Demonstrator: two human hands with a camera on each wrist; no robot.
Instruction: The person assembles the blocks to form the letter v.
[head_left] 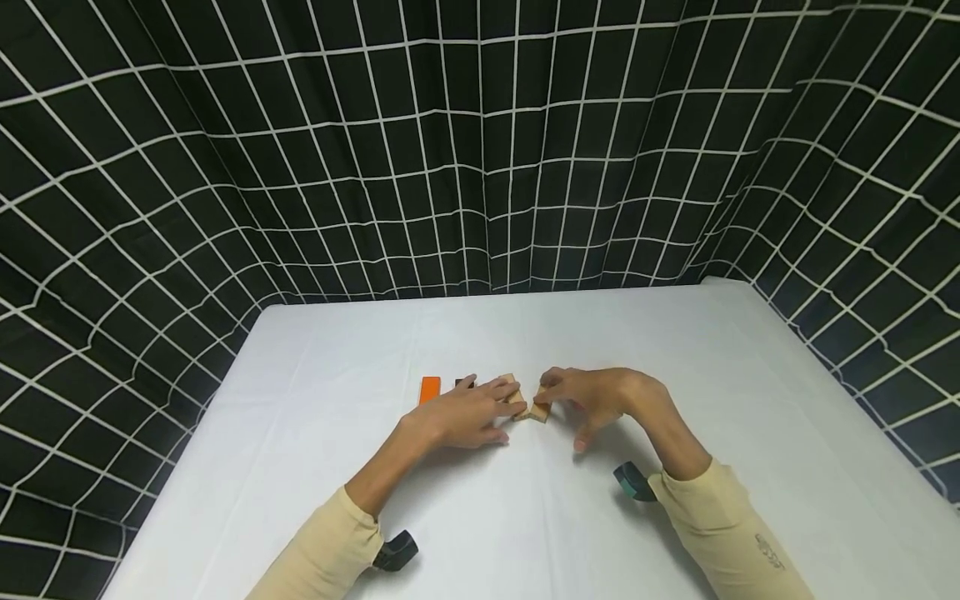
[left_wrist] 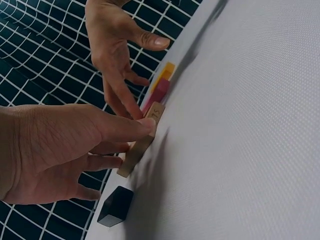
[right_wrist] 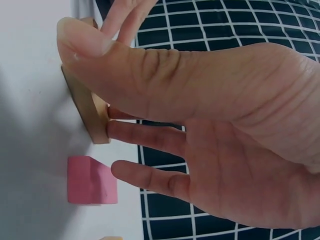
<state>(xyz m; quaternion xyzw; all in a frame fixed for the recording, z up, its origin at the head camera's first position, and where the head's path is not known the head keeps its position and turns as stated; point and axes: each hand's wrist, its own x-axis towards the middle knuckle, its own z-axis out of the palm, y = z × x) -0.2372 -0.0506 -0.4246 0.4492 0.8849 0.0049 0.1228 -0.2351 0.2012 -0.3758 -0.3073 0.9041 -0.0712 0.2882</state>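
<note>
Two plain wooden blocks meet at an angle on the white table in the head view. My left hand [head_left: 468, 412] rests its outstretched fingers on the left wooden block [head_left: 514, 397], its thumb apart. At the right wooden block [head_left: 542, 407], my right hand [head_left: 597, 395] touches with its fingertips while the thumb stands well away. Dark marks show on the wood [left_wrist: 140, 150] in the left wrist view, where the left thumb overlaps it. From the right wrist, the right thumb hides part of the wooden block [right_wrist: 85, 105].
An orange block [head_left: 430, 388] and a black block [head_left: 463, 383] lie beside the left hand. Near the right hand are a pink block [right_wrist: 92, 180] and a yellow block [left_wrist: 164, 75], both hidden in the head view. Black white-gridded curtains [head_left: 480, 167] surround the table [head_left: 330, 358].
</note>
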